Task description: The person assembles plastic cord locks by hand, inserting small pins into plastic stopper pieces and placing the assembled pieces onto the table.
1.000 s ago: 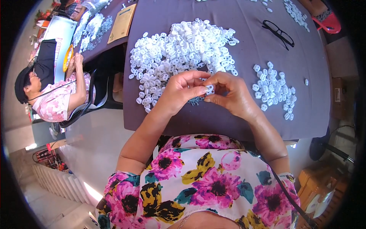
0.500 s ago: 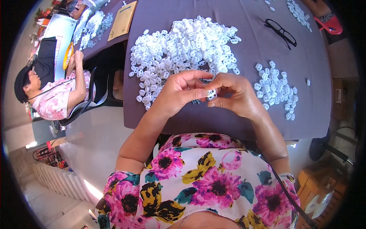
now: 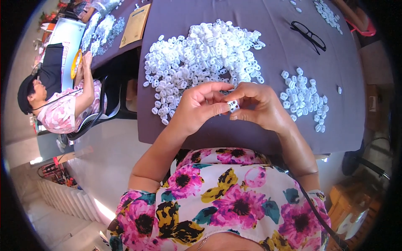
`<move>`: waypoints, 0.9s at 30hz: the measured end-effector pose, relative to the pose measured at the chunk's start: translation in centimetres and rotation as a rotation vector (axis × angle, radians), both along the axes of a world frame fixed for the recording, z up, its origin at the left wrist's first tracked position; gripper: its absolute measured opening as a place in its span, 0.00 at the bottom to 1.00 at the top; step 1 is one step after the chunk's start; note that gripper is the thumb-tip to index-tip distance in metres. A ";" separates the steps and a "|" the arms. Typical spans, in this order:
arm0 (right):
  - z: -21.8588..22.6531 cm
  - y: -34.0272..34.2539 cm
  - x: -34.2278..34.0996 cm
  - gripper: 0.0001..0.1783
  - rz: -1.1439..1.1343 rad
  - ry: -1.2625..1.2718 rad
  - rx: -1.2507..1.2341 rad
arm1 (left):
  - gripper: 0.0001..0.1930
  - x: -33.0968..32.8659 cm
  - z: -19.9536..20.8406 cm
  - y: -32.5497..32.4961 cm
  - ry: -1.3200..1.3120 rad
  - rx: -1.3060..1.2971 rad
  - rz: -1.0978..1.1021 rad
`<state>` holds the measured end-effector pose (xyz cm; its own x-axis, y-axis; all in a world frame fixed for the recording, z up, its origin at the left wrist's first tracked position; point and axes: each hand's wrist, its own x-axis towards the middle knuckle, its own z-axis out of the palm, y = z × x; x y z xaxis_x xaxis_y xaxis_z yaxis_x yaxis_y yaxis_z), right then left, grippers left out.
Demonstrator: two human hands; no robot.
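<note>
Between my two hands is one small white plastic piece with two dark holes (image 3: 233, 106), apparently of the same kind as the pieces on the table. My left hand (image 3: 202, 104) pinches it from the left between thumb and fingers. From the right, my right hand (image 3: 261, 103) closes on it too, its thumb below and forefinger above. Just beyond my hands spreads a large heap of white two-holed plastic pieces (image 3: 217, 46). A smaller pile of such pieces (image 3: 302, 94) lies to the right of my right hand.
Black-framed glasses (image 3: 309, 35) rest on the dark tablecloth (image 3: 276, 50), far right. One loose piece (image 3: 339, 90) lies near the right edge. A brown clipboard-like board (image 3: 135, 25) is far left. Another person (image 3: 63, 100) sits at left, hands by a yellow-rimmed dish (image 3: 76, 62).
My hands stay together on the white piece, which has turned slightly between the fingertips. The whole view has shifted a little.
</note>
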<state>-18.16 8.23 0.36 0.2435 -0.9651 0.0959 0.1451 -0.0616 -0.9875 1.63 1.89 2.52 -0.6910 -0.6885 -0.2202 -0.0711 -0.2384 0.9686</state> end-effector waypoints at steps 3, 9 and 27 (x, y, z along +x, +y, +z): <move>-0.4 0.2 0.1 0.17 0.000 -0.117 0.026 | 0.19 -0.1 -0.7 -0.1 0.015 -0.008 0.042; -0.3 0.0 0.1 0.18 -0.023 -0.298 0.130 | 0.18 -0.5 -0.8 0.3 0.094 -0.075 0.101; -0.8 -0.3 0.1 0.14 0.013 -0.237 0.188 | 0.19 -0.7 -0.9 0.2 0.023 -0.052 0.049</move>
<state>-18.08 7.91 -0.40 0.2481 -0.9683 -0.0281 0.3723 0.1221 -0.9200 0.94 2.06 1.62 -0.6604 -0.7320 -0.1673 -0.0381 -0.1899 0.9811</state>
